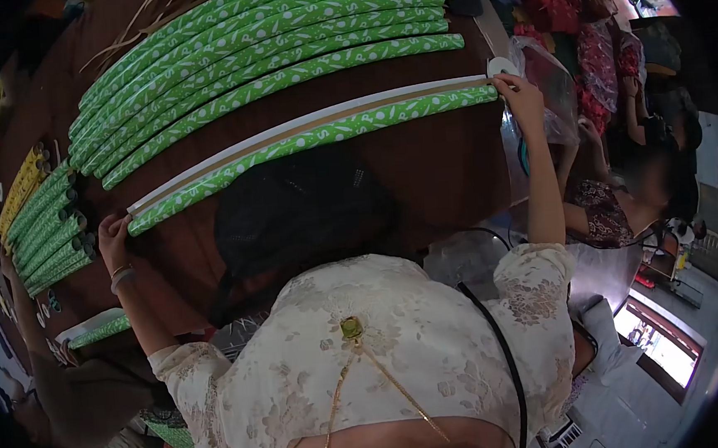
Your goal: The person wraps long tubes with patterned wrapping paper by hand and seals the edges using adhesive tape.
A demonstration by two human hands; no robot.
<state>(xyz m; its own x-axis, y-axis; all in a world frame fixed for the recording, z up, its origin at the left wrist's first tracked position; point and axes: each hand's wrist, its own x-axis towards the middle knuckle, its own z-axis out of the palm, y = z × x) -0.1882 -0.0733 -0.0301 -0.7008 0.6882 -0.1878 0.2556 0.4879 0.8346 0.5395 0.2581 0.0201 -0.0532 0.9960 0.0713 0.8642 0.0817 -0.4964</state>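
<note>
A long green patterned roll point(311, 138) lies across the brown table, its white and tan edge strip showing along the far side. My left hand point(113, 233) pinches the roll's left end. At the right end, my right hand point(517, 96) has its fingers closed on the roll beside a small white disc point(499, 66). Both arms are spread wide. Beyond the roll, several finished-looking green rolls point(280, 42) lie side by side in a curved row.
Shorter green rolls point(47, 229) and yellow rolls point(22, 189) are stacked at the left. A dark cloth item point(299, 203) lies on the brown table point(447, 168) near my body. Co-workers sit at both sides; plastic-wrapped red goods point(596, 62) are at the right.
</note>
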